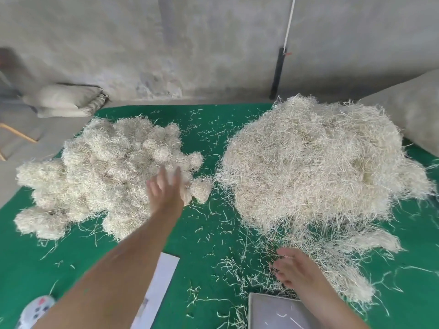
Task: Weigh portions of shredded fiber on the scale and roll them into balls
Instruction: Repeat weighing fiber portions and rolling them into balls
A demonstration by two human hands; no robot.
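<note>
the scale pan (273,312), a grey metal tray at the near edge, holds only a few stray strands of fiber. a pale sack (408,110) bulges at the far right beside the worktop; what is in it cannot be seen. flat folded sacks (64,100) lie on the floor at far left.

the loose fiber (316,167) is a big, shaggy, off-white mound on the right of the green worktop (206,233), with thin curly strands trailing off its near edge toward the pan. the balls (102,167) are heaped on the left: fuzzy, rounded clumps of the same pale fiber, packed against one another, with one ball (201,189) sitting apart at the heap's right edge. short shreds are scattered across the green between the two heaps.

the left hand (166,188) reaches out over the right edge of the ball heap, fingers spread and straight, grip open and holding nothing; it is motion-blurred, and whether it touches the balls cannot be told. the right hand (297,271) rests at the near fringe of the loose fiber, just beyond the pan, fingers loosely bent into the strands; whether it grips any cannot be told.

a white sheet (159,288) lies under the left forearm; no writing on it can be read. a small white device (35,309) with dark and red buttons sits at the near left corner, its markings too blurred to read.
</note>
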